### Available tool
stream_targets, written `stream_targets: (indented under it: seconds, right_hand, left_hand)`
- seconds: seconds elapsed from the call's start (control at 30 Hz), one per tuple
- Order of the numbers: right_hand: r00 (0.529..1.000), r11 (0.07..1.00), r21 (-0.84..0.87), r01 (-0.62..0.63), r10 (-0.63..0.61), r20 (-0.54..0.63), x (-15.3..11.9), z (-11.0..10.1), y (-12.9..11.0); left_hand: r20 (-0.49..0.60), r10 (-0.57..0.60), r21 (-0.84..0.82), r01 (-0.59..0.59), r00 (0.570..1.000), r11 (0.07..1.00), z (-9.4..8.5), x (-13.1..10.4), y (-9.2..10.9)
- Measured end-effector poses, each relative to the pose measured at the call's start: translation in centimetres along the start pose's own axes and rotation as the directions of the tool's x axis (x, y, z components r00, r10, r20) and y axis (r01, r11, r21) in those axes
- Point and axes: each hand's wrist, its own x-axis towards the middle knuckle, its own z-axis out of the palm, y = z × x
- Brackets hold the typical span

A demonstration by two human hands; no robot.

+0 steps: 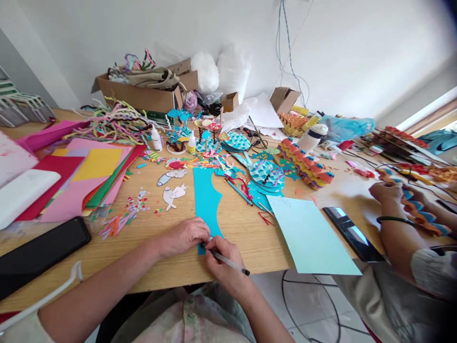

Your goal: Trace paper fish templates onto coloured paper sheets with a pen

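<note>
The 2 bare hands meet low, near the frame's bottom centre. The left hand [186,236] lies palm down, fingers bent, its forearm slanting from the lower left corner. The right hand [226,262] is closed in a pinch, its forearm rising from the bottom edge.

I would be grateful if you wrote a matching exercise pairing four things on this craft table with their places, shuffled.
Things
1. slim greyish pen
2. bright blue paper piece with a curved edge
3. pale green paper sheet
4. large brown cardboard box

Places
A. jutting past the near edge of the table
B. in the fingers of the right hand
C. at the back, near the wall
D. partly under the left hand

Right pairs: 1-B, 2-D, 3-A, 4-C
</note>
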Motion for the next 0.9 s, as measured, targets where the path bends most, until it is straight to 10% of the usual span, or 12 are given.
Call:
stream_targets:
  seconds: [0.9]
  right_hand:
    - [0.999, 1.000, -0.001, -0.020, 0.020, -0.024, -0.24, 0.33, -0.03]
  left_hand:
    - [-0.005, -0.008, 0.004, 0.008, 1.000, 1.000, 0.10, -0.13, -0.05]
